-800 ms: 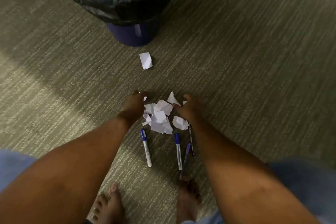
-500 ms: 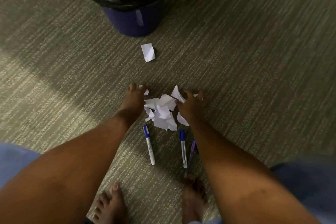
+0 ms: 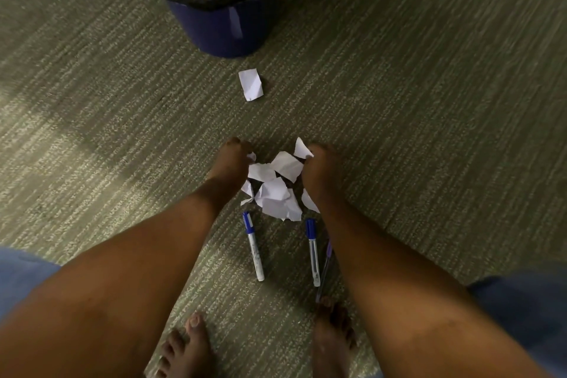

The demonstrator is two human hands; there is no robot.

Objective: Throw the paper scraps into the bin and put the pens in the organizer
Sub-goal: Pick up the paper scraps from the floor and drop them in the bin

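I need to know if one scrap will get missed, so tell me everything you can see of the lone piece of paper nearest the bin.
The lone paper scrap is a small white, roughly rectangular piece with a crease and slightly torn lower edge. It lies flat on the carpet, just in front of the bin, apart from the main pile. Nothing touches it; both hands are further back.

White paper scraps (image 3: 277,190) heaped on carpet; blue-capped pens (image 3: 254,250) beside; bin (image 3: 221,27) beyond.

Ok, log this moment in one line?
phase: gathering scraps | left hand, right hand: flanking paper pile | stray scrap near bin | pens: on carpet
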